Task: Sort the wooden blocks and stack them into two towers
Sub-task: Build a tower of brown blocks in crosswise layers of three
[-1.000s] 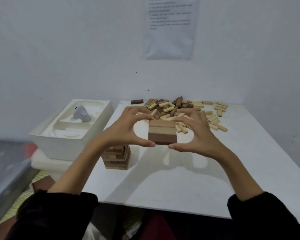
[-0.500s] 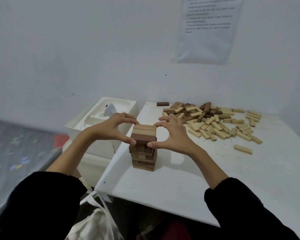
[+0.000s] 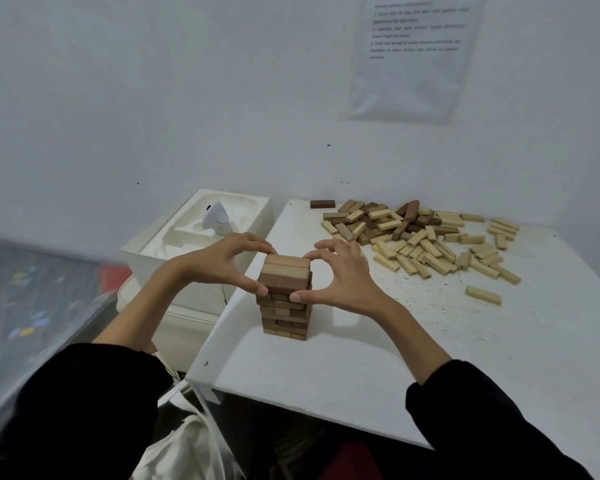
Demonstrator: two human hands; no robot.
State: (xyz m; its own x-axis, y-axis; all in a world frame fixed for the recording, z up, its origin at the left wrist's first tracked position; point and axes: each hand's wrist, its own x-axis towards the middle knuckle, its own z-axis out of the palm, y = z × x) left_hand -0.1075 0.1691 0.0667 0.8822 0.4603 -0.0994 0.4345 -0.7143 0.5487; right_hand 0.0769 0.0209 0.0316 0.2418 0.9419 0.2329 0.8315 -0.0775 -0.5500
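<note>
At the near-left corner of the tabletop (image 3: 395,358), fingers (image 3: 262,290) of both hands pinch one item.

- Left hand (image 3: 222,263): thumb on the near face of the top layer (image 3: 284,271), other fingers curled over its far-left edge.
- Right hand (image 3: 343,275): mirrors it, thumb on the near face, other fingers bent round the far-right edge.
- Top layer: three blocks side by side, dark brown nearest, pale in the middle, light brown farthest. It sits on the tower (image 3: 284,313).
- Tower: mid and dark brown blocks in crossed layers, upright, close to the left edge of the tabletop.
- Sleeves (image 3: 84,410): black, both forearms bare from below the elbow.
- Loose pile (image 3: 413,233): far right of the tower, well apart from it; dark blocks heaped toward the far left, pale ones spread right and nearer.
- Single pale block (image 3: 483,295): alone, near side of the pile.
- Single dark block (image 3: 322,203): at the far edge, left of the pile.
- White moulded box (image 3: 160,268): left of the tabletop, holding a small grey-white object (image 3: 217,221).
- Printed sheet (image 3: 409,57): on the far wall; text too blurred to read.
</note>
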